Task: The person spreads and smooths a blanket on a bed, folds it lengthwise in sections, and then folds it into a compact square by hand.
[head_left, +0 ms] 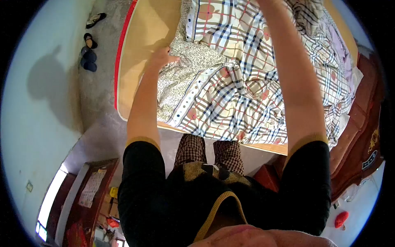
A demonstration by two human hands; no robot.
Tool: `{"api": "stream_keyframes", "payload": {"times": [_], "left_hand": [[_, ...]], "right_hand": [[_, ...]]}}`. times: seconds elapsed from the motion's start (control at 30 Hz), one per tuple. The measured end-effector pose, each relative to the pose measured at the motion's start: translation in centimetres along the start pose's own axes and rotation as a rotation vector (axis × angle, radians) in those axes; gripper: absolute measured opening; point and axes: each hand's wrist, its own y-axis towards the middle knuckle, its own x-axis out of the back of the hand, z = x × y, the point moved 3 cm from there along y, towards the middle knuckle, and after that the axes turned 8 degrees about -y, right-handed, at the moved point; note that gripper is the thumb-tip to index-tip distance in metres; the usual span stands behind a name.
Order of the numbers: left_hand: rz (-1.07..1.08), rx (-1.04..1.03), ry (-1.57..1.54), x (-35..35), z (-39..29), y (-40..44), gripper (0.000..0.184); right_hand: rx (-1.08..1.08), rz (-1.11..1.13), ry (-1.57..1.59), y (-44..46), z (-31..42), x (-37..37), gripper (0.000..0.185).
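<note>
A plaid quilt [247,45] with a leopard-print part [177,88] lies rumpled over the bed. My left hand [163,58] is at the leopard-print edge, thumb pointing right along the cloth; its other fingers are partly hidden, and whether it grips the cloth does not show clearly. My right arm reaches across the quilt to the top edge of the view, where my right hand is cut off. Under the quilt, the tan mattress [142,49] shows along the left side.
Shoes and slippers [89,57] stand on the floor by the left wall. A dark red wooden headboard [362,115] runs along the right. At the lower left is a dark red cabinet [84,206]. Dark grey patterned cloth [307,16] lies at the top right.
</note>
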Motion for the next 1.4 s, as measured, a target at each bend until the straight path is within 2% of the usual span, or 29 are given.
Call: {"api": "stream_keyframes", "payload": {"times": [0.07,0.1,0.13,0.17,0.2,0.23,0.27,0.33,0.37,0.43,0.47,0.6,0.67,0.7,0.77,0.8,0.9,0.97,1.0,1.07,1.1,1.13,1.17,1.2,1.23,1.27,1.33,1.37,1.4], "left_hand": [[-0.146,-0.246,-0.23,-0.6,2.0,1.3,0.08],[-0.097,-0.261,-0.417,0.8,-1.2,-2.2,0.076],[-0.098,-0.259,-0.423,0.7,-1.0,-2.0,0.076],[-0.021,-0.18,-0.554,0.5,-0.3,-1.2,0.075],[0.058,-0.096,-0.678,0.1,0.3,-1.1,0.073],[-0.022,-0.244,-0.843,0.1,0.6,-1.4,0.069],[-0.016,-0.236,-0.843,0.5,0.8,-2.1,0.069],[-0.372,-0.201,-0.868,3.7,1.4,-5.4,0.064],[-0.507,-0.199,-0.815,4.4,3.2,-5.8,0.062],[-0.774,-0.164,-0.689,5.9,8.8,-7.3,0.056],[-0.906,-0.13,-0.615,6.3,11.5,-7.6,0.052],[-0.933,-0.018,-0.866,6.6,17.3,-6.7,0.047],[-0.722,0.078,-0.796,5.9,18.9,-5.9,0.051],[-0.727,0.085,-0.8,5.3,20.2,-5.6,0.051],[-0.551,-0.068,-0.688,3.5,21.7,-5.2,0.064],[-0.551,-0.061,-0.69,3.5,20.7,-6.3,0.064],[-0.478,-0.183,-0.748,1.5,18.1,-9.9,0.073],[-0.702,0.045,-0.426,0.3,19.0,-12.3,0.067],[-0.701,0.05,-0.419,-0.2,19.1,-13.6,0.067],[-0.915,-0.008,0.125,-0.4,18.8,-16.2,0.059],[-0.808,-0.09,0.056,-1.3,19.7,-16.6,0.059],[-0.807,-0.085,0.059,-2.1,20.5,-17.1,0.059],[-0.748,-0.184,0.048,-2.9,20.1,-17.6,0.058],[-0.686,-0.282,0.034,-3.6,18.9,-18.3,0.057],[-0.726,-0.294,0.089,-4.1,18.0,-18.8,0.058],[-0.722,-0.29,0.087,-4.6,17.8,-19.5,0.058],[-0.82,-0.195,0.263,-5.3,18.2,-20.5,0.054],[-0.822,-0.195,0.26,-5.7,18.9,-20.4,0.054],[-0.674,-0.159,0.102,-6.5,20.3,-19.9,0.054]], "right_hand": [[-0.091,0.094,-0.436,-5.0,-9.0,0.5,0.039],[-0.144,0.191,-0.595,-8.7,-12.6,0.9,0.041],[-0.185,0.286,-0.688,-12.8,-15.2,1.2,0.043],[-0.424,0.497,-0.969,-16.3,-15.3,0.7,0.057],[-0.301,0.531,-0.958,-20.1,-18.9,1.0,0.066],[-0.372,0.621,-1.033,-23.0,-18.7,0.7,0.071],[-0.271,0.547,-1.284,-25.9,-19.2,0.3,0.072],[-0.285,0.448,-1.419,-29.1,-18.9,-0.1,0.064],[-0.287,0.446,-1.413,-29.1,-19.2,0.0,0.064],[-0.422,0.503,-1.355,-29.8,-19.5,-0.4,0.047],[-0.408,0.479,-1.301,-29.7,-20.3,-0.5,0.035],[-0.469,0.348,-1.208,-27.6,-22.3,0.7,0.029],[-0.49,0.206,-1.092,-27.1,-24.5,2.6,0.028],[-0.516,0.216,-1.118,-26.6,-23.6,2.6,0.029],[-0.627,0.221,-1.136,-25.5,-22.0,2.8,0.032],[-0.63,0.228,-1.136,-25.6,-22.5,2.9,0.032],[-0.44,0.239,-1.083,-25.3,-22.3,2.6,0.041],[-0.352,0.29,-1.176,-25.0,-21.1,0.8,0.042],[-0.263,0.341,-1.265,-25.1,-20.8,0.1,0.044],[-0.327,0.369,-1.213,-24.1,-21.4,-0.6,0.036],[-0.421,0.24,-1.135,-23.3,-22.0,-0.4,0.03],[-0.513,0.113,-1.053,-22.7,-22.6,-0.2,0.026],[-0.363,-0.089,-0.879,-22.0,-23.0,0.2,0.025],[-0.541,-0.242,-0.723,-20.6,-22.6,0.6,0.025],[-0.39,-0.418,-0.425,-19.1,-21.9,1.0,0.025],[-0.452,-0.583,-0.201,-17.7,-22.5,2.0,0.024],[-0.438,-0.513,-0.308,-16.4,-21.3,2.2,0.02],[-0.316,-0.383,-0.51,-16.3,-21.0,1.6,0.02],[-0.187,-0.244,-0.705,-16.2,-20.2,0.1,0.021]]}}
